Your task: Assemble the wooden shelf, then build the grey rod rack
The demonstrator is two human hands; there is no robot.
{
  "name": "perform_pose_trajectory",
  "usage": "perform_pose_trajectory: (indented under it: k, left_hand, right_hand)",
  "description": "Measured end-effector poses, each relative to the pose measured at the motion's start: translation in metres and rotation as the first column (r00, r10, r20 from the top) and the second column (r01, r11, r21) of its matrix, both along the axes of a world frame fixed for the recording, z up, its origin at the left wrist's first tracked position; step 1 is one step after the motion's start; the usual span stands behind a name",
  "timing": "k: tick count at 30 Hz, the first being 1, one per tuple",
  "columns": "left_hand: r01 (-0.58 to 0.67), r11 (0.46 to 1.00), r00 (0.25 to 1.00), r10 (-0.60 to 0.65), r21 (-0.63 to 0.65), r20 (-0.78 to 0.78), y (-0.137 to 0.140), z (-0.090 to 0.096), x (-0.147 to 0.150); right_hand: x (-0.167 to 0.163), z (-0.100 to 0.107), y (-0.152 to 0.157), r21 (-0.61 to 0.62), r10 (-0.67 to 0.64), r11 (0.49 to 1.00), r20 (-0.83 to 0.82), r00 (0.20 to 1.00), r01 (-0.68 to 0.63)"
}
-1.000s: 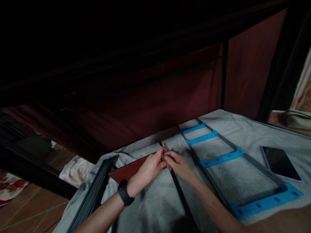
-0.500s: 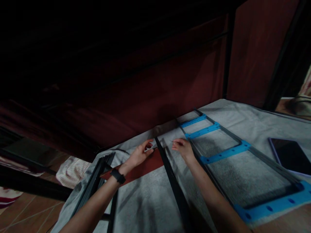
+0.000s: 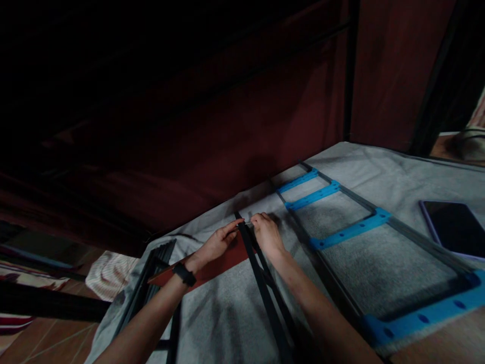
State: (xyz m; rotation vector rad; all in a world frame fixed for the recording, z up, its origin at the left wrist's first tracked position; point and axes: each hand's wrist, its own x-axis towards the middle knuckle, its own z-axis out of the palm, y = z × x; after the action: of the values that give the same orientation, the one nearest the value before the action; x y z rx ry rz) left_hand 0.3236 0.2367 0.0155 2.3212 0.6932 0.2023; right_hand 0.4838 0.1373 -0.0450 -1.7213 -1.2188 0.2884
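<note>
Since half a second ago, my right hand (image 3: 267,232) has come across to the black frame (image 3: 261,280), and a tiny shiny stick that was out in the air is now up against it. My left hand (image 3: 220,240) has stayed on the other side.

The black frame is on the grey cloth (image 3: 220,313), between my arms. It is long and thin. It runs from the near edge of the cloth to the far edge, and its far end leans a bit to the left. Two bars show, with a short piece joining them.

My right fingers are pinched on the shiny stick (image 3: 248,223). It points sideways, left to right, across the long way of the frame. I cannot tell if its tip goes inside. My left fingers are bent near the far end of the frame, but I cannot tell if they grip it or only touch it.

Under my left hand is a red-brown board (image 3: 223,265). Its long way goes left to right, from the frame to the pile of black bars (image 3: 153,260) by the cloth's left edge. On the right is a ladder shape with blue strips (image 3: 350,230), and beyond it a phone (image 3: 454,230).
</note>
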Motion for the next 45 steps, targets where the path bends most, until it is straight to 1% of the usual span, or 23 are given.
perform_pose_trajectory:
  k: [4,6,10,13,18,22,24,27,31,34,37,39,41,45]
  left_hand:
    - [-0.032,0.998,0.999,0.033,-0.057,0.011,0.001,-0.005,-0.002]
    - [-0.032,0.993,0.999,0.035,-0.110,0.022,0.001,-0.006,-0.003]
    - [-0.046,0.965,0.998,0.057,-0.258,0.035,0.003,-0.008,-0.003]
    - [-0.050,0.952,0.996,0.071,-0.303,0.059,0.004,-0.009,-0.003]
    - [-0.052,0.956,0.996,0.072,-0.288,0.059,0.003,-0.008,-0.002]
    - [-0.053,0.958,0.995,0.074,-0.282,0.066,0.003,-0.006,-0.003]
    - [-0.050,0.955,0.995,0.073,-0.291,0.068,0.003,-0.006,-0.003]
    - [-0.039,0.955,0.996,0.061,-0.295,0.066,0.002,-0.006,-0.003]
    - [-0.038,0.956,0.993,0.067,-0.290,0.093,0.002,-0.007,-0.003]
    - [-0.036,0.953,0.993,0.068,-0.301,0.096,0.004,-0.011,-0.004]
    - [-0.027,0.949,0.994,0.057,-0.315,0.088,0.008,-0.017,-0.004]
    - [-0.024,0.950,0.995,0.052,-0.312,0.082,0.010,-0.019,-0.004]
    - [-0.027,0.951,0.996,0.052,-0.309,0.075,0.010,-0.021,-0.004]
    - [-0.029,0.944,0.994,0.061,-0.329,0.088,0.008,-0.023,-0.004]
  right_hand:
    - [-0.002,0.003,-0.005,-0.067,0.019,0.998,0.062,0.998,-0.015]
    - [-0.003,0.004,-0.006,-0.084,0.032,0.996,0.087,0.996,-0.025]
    - [0.001,0.006,-0.005,-0.038,0.083,0.996,0.077,0.994,-0.080]
    - [0.005,0.005,-0.002,0.001,0.116,0.993,0.025,0.993,-0.116]
    - [-0.001,0.000,0.003,0.030,0.126,0.992,0.025,0.992,-0.127]
    - [-0.008,-0.003,0.008,0.048,0.140,0.989,-0.018,0.990,-0.139]
    - [-0.009,-0.005,0.011,0.066,0.136,0.989,-0.080,0.987,-0.131]
    - [-0.011,-0.009,0.014,0.104,0.132,0.988,-0.221,0.966,-0.111]
    - [-0.016,-0.015,0.018,0.176,0.107,0.983,-0.364,0.925,-0.045]
    - [-0.021,-0.019,0.018,0.142,0.061,0.990,-0.403,0.913,-0.003]
    - [-0.024,-0.019,0.017,0.073,-0.017,0.996,-0.362,0.932,0.046]
    - [-0.024,-0.018,0.017,0.045,-0.040,0.997,-0.331,0.943,0.058]
    - [-0.021,-0.016,0.016,0.052,-0.002,0.998,-0.342,0.940,0.021]
    - [-0.013,-0.014,0.016,0.118,0.149,0.987,-0.424,0.893,-0.109]
